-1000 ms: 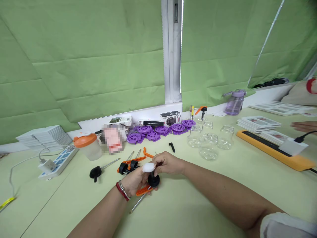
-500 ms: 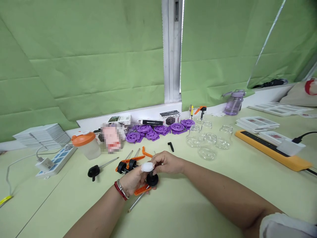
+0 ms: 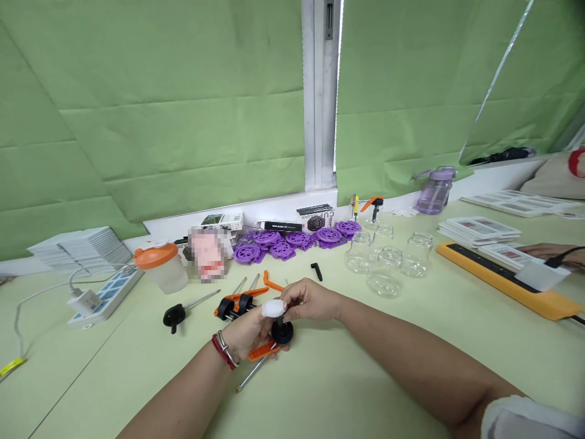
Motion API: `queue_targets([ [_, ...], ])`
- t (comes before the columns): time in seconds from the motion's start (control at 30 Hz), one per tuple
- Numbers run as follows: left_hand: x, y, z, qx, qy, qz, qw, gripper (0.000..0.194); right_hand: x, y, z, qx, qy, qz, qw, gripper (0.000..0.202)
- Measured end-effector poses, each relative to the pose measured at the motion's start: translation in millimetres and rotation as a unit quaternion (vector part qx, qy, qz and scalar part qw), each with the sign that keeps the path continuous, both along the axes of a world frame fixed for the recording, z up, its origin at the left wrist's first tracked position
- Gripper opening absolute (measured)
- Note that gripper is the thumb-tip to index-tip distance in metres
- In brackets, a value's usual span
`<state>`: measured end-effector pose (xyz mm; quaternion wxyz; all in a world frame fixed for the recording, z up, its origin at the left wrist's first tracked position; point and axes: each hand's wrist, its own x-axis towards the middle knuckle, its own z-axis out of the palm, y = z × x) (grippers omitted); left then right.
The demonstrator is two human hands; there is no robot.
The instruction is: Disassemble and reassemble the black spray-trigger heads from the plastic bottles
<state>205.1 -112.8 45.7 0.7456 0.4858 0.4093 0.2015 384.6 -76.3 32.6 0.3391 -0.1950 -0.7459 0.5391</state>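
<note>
My left hand (image 3: 250, 332) is closed around a black piece with a round flange (image 3: 282, 332), an orange lever (image 3: 264, 350) and a thin metal rod (image 3: 251, 375) pointing down toward me. A smooth white part (image 3: 273, 308) sits at the upper end of that piece. My right hand (image 3: 308, 300) pinches at the white part and the black stem, its fingertips partly hidden. Just behind my left hand lie similar black pieces (image 3: 226, 309) with orange levers (image 3: 247, 294). A small black elbow-shaped part (image 3: 316, 271) rests beyond my right hand.
Clear glass jars (image 3: 384, 280) stand behind right, and purple slotted discs (image 3: 283, 250) lie along the wall. At left are a black-headed rod (image 3: 174, 315), an orange-lidded cup (image 3: 162, 268) and a white power strip (image 3: 107, 299). Another person's hand (image 3: 548, 251) is near the yellow power strip (image 3: 503, 280).
Another person's hand has come into view at the far right, over the papers. My hands keep nearly the same hold; the view has shifted slightly.
</note>
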Motion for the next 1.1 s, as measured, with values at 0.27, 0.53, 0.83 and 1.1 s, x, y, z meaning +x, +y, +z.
queue_targets([
  [0.27, -0.9, 1.9, -3.2, -0.005, -0.003, 0.005, 1.000, 0.036, -0.9, -0.1, -2.4, -0.040, 0.019, 0.012, 0.999, 0.026],
  [0.53, 1.3, -1.7, 2.9, 0.008, 0.005, 0.003, 1.000, 0.042, -0.2, -1.0, -0.2, -0.045, 0.008, 0.009, 0.999, 0.028],
  [0.83, 3.1, -3.7, 6.0, -0.002, 0.018, 0.027, 0.999, 0.046, -0.3, -0.3, -1.3, -0.036, 0.011, 0.004, 0.999, 0.024],
  [1.1, 3.0, -2.8, 5.9, 0.007, 0.014, 0.007, 1.000, 0.047, 0.5, -0.2, -3.1, -0.036, 0.009, 0.008, 0.999, 0.028],
])
